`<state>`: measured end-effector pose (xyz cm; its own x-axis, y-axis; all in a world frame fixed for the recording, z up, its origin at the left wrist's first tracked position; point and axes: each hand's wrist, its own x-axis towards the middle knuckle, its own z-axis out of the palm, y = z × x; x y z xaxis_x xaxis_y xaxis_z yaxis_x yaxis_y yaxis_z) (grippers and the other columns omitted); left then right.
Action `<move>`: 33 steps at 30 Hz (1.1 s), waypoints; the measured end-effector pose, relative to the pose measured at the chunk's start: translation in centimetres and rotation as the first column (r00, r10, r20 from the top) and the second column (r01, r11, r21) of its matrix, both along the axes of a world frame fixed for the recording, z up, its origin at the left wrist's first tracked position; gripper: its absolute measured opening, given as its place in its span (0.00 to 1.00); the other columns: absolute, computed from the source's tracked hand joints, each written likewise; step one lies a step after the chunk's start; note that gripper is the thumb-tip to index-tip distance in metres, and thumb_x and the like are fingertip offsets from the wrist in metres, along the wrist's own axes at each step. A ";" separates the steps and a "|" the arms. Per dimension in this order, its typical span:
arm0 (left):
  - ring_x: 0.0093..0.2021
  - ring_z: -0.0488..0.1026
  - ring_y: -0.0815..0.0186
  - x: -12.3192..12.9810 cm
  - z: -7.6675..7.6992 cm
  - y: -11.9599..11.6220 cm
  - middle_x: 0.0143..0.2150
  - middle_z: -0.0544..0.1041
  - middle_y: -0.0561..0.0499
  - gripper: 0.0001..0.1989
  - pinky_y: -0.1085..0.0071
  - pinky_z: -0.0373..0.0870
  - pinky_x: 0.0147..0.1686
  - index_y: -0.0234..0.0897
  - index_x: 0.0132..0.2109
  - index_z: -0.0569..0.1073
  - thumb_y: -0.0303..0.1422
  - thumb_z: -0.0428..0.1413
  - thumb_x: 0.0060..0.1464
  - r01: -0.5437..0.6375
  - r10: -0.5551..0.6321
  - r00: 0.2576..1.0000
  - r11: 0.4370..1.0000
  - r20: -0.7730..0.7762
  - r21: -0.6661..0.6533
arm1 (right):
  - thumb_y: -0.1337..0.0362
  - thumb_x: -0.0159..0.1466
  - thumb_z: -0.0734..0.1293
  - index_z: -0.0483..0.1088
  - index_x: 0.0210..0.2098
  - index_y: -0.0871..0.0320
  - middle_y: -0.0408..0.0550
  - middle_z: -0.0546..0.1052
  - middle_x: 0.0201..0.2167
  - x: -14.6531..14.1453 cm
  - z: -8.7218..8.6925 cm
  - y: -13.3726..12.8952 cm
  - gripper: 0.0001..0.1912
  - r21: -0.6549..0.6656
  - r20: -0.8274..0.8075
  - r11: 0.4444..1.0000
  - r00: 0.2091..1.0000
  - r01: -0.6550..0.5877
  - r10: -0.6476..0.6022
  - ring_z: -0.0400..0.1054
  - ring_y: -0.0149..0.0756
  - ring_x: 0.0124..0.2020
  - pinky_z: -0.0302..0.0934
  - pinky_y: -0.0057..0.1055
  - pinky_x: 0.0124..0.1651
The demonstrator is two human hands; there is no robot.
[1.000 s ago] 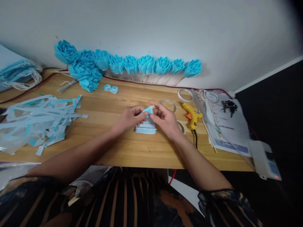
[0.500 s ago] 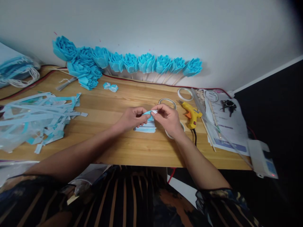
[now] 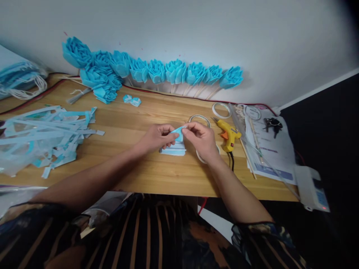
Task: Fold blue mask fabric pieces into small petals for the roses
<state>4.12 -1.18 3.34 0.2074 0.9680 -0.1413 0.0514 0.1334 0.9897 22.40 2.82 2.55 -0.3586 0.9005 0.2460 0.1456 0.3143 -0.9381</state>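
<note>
Between both hands, over the middle of the wooden table (image 3: 134, 164), is a small piece of light-blue fabric (image 3: 178, 133), like face-mask cloth. My left hand (image 3: 158, 137) pinches its left side between thumb and fingers. My right hand (image 3: 201, 139) grips its right end with thumb and forefinger. Just beneath lies a small stack of pale blue-white fabric pieces (image 3: 173, 151), partly covered by my hands. A roll of tape (image 3: 200, 157) sits under my right hand, mostly hidden. Behind that hand lies another tape roll (image 3: 199, 116).
Blue fabric flowers (image 3: 175, 71) on sticks lean along the wall. Cut strips (image 3: 56, 130) are heaped at left, near bagged masks (image 3: 19, 76). Rightward lie a yellow glue gun (image 3: 230, 134), a tape roll (image 3: 221, 110), papers (image 3: 276, 149), keys (image 3: 273, 125). A folded blue bow-shaped piece (image 3: 132, 100) lies behind.
The blue fabric piece has been turned, with more of its blue face showing between my fingers. My right hand has shifted slightly rightward. The whole view has moved a little.
</note>
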 end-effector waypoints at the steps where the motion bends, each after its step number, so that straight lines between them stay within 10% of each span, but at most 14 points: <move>1: 0.19 0.65 0.77 0.0 0.1 0.1 0.20 0.70 0.56 0.11 0.81 0.63 0.18 0.34 0.28 0.70 0.34 0.60 0.55 -0.004 0.004 1.000 1.000 0.005 0.003 | 0.59 0.61 0.71 0.78 0.36 0.53 0.42 0.79 0.31 0.1 0.1 0.0 0.06 -0.014 -0.008 1.000 1.000 -0.006 0.005 0.70 0.33 0.32 0.67 0.33 0.36; 22: 0.20 0.66 0.76 -0.2 -0.3 0.0 0.23 0.73 0.55 0.16 0.80 0.65 0.19 0.34 0.29 0.70 0.42 0.64 0.52 -0.018 0.022 0.988 1.000 0.156 -0.023 | 0.66 0.64 0.68 0.80 0.37 0.47 0.43 0.80 0.35 0.5 0.5 0.4 0.08 0.525 0.172 0.851 0.982 -0.027 -0.075 0.73 0.38 0.39 0.67 0.42 0.45; 33: 0.19 0.65 0.76 0.0 0.0 0.0 0.21 0.72 0.55 0.14 0.80 0.64 0.18 0.34 0.28 0.70 0.39 0.62 0.52 -0.003 0.003 0.999 1.000 0.035 0.018 | 0.57 0.61 0.71 0.75 0.52 0.51 0.44 0.78 0.39 0.5 0.4 0.1 0.19 0.015 0.054 0.993 0.992 -0.117 0.116 0.72 0.34 0.37 0.70 0.33 0.41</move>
<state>4.08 -1.15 3.32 0.2089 0.9710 -0.1163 0.0160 0.1155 0.9932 22.95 2.97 2.90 -0.4738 0.8474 0.2396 0.1566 0.3488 -0.9240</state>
